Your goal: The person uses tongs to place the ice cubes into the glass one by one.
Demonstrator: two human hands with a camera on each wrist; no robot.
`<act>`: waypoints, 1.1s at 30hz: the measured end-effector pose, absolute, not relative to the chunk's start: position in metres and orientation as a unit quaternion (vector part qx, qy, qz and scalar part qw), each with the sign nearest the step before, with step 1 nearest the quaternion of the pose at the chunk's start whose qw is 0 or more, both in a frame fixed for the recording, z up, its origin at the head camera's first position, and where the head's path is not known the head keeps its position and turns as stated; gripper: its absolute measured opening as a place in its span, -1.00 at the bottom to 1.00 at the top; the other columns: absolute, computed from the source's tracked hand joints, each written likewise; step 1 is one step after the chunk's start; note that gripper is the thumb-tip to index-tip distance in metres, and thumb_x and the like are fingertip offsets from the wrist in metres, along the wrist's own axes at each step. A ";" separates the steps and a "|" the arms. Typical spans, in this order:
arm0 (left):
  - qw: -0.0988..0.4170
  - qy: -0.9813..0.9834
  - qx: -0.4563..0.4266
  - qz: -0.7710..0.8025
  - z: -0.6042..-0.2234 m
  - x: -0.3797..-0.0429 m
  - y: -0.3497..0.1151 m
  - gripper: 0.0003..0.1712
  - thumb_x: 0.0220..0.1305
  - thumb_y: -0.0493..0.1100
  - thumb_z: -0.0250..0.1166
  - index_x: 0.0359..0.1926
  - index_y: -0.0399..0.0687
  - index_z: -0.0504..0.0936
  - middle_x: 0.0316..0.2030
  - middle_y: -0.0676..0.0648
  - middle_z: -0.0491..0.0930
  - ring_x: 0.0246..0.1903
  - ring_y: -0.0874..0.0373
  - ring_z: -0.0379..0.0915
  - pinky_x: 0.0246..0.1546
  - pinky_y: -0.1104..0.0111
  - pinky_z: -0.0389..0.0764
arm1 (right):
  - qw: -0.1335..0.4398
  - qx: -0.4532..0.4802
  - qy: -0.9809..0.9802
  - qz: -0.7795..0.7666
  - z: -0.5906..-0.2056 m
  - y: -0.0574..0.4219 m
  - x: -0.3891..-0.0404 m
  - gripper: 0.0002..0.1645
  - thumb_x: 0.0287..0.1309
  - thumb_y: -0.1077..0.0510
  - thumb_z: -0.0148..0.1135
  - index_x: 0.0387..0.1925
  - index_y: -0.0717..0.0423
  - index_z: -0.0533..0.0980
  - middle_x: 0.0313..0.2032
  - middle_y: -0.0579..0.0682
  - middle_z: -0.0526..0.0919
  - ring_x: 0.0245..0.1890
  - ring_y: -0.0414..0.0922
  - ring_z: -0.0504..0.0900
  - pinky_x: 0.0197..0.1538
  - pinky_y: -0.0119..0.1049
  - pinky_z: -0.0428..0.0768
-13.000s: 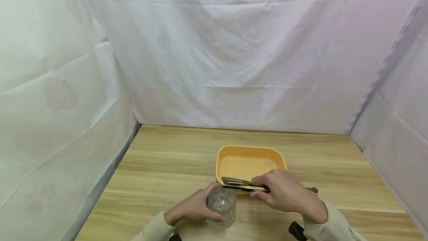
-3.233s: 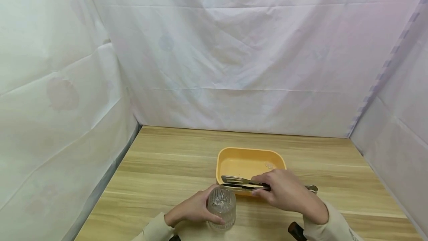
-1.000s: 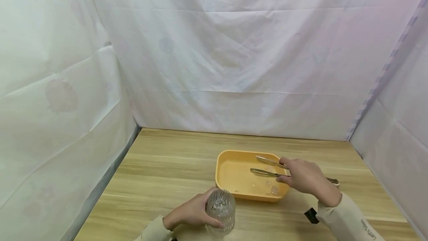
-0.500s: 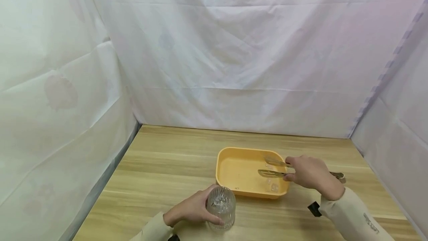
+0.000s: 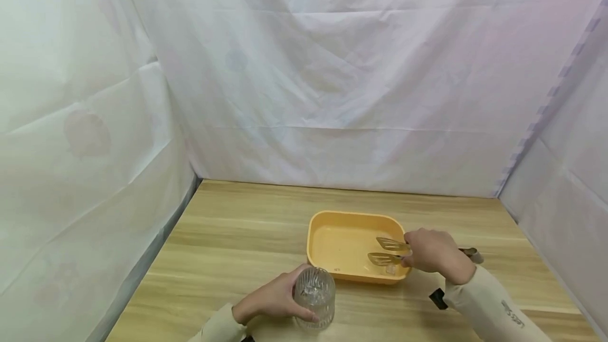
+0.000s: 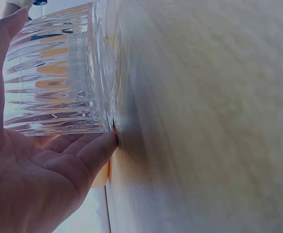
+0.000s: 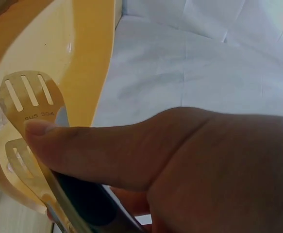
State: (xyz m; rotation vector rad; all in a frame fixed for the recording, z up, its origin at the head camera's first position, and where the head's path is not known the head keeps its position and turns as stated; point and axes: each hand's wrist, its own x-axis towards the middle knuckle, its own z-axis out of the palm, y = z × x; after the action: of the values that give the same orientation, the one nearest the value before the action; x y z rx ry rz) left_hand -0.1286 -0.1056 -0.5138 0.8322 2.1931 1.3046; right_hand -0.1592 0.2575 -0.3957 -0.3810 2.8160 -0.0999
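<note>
Glass: one, clear, ribbed [image 5: 320, 295]; bottom centre of the head view, upright on the table [image 5: 228, 257], just beside the tray's lower left corner. Contents too unclear to tell.
Left hand [image 5: 279, 295]: curled round the glass from the left, thumb across the front, fingers behind; opened only as wide as the glass.
Tongs: one pair, metal [image 5: 381, 259], slotted ends, dark grips, stamped "SUS 304" in the right wrist view; arms spread apart, ends over the right part of the tray.
Right hand [image 5: 436, 255]: at the tray's right edge, partly closed, thumb and fingers pinching the tongs.
Tray: one, orange-yellow, rounded corners [image 5: 337, 244]; lower frame, right of centre, above and right of the glass.
Clear piece: one visible [image 5: 391, 269], in the tray's lower right corner, near the lower tong end; contact cannot be told.
Shift over three seconds: tong ends moved from the glass's rim to the tray's right part; arms wider apart.
Shift over half a second: right hand slightly leftward, tong ends slightly lower in frame.
Unmoved: glass, left hand, tray.
Edges: table's far edge meets the pale cloth [image 5: 332, 78] mid-frame; left edge slants toward the lower left.
Room: wood surface extends widely left of the tray, more narrowly behind it.
</note>
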 end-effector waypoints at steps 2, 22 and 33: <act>0.223 0.798 0.304 0.470 -0.514 -0.128 -0.105 -0.02 -0.06 0.09 0.60 0.35 0.33 0.24 0.08 0.12 0.56 0.04 0.27 0.49 0.04 0.37 0.50 | 0.148 -0.132 0.980 -0.029 -0.398 0.256 -0.159 -0.65 0.03 -0.08 0.48 -0.41 0.05 0.52 -0.53 -0.11 0.51 -0.56 -0.14 0.45 -0.48 -0.15 0.43; 0.217 0.801 0.306 0.467 -0.516 -0.127 -0.105 -0.03 -0.06 0.10 0.60 0.33 0.33 0.25 0.07 0.14 0.56 0.03 0.29 0.50 0.02 0.38 0.51 | 0.145 -0.135 0.980 -0.008 -0.402 0.248 -0.156 -0.67 0.09 0.02 0.44 -0.53 0.04 0.45 -0.61 -0.08 0.42 -0.61 -0.14 0.38 -0.54 -0.21 0.37; 0.213 0.801 0.306 0.469 -0.516 -0.127 -0.105 -0.02 -0.07 0.11 0.60 0.34 0.34 0.25 0.08 0.12 0.55 0.04 0.27 0.49 0.02 0.37 0.51 | 0.148 -0.138 0.979 -0.003 -0.406 0.245 -0.155 -0.75 0.17 0.13 0.35 -0.54 0.03 0.48 -0.63 -0.09 0.42 -0.64 -0.15 0.36 -0.54 -0.27 0.30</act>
State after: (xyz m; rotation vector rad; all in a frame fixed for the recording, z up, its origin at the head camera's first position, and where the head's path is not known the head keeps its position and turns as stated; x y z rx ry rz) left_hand -0.1267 -0.1049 -0.5165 0.8492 2.2238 1.3008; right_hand -0.1554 0.2445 -0.4063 -0.3968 2.8173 -0.0077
